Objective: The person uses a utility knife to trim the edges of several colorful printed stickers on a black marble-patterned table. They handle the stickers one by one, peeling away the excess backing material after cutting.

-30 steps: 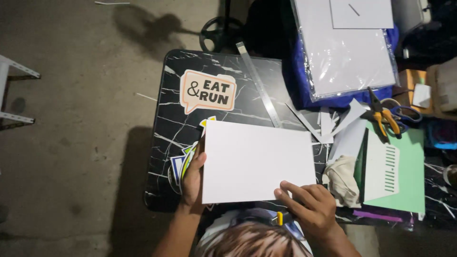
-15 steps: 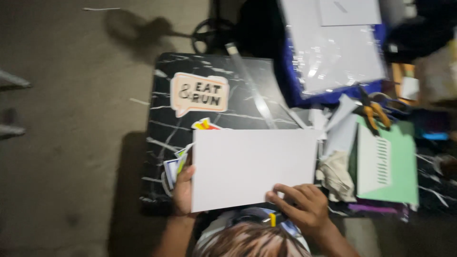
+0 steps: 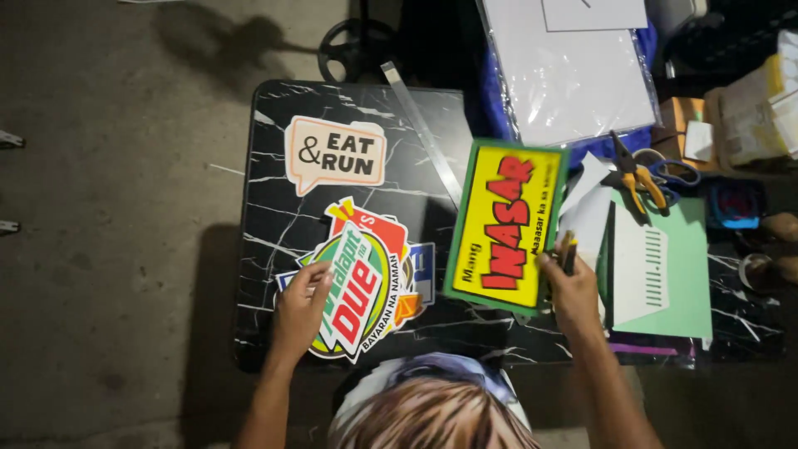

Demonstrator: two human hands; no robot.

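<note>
Black marble-patterned tabletop, on a dim concrete floor, carries the work. Its main piece, a yellow rectangular sign with red lettering and a green border, stands tilted near the middle, its right edge pinched by the right hand, which also clasps a dark slim tool, probably so the printed face can be checked. The left hand lies with fingers spread on a round green, red and white die-cut sign, seemingly steadying it over the stack beneath. A second ago a blank white face showed between both hands; now the sheet is turned print-up and the left hand has let go. Farther out lie a peach speech-bubble sign, a metal ruler and orange-handled pliers.
</note>
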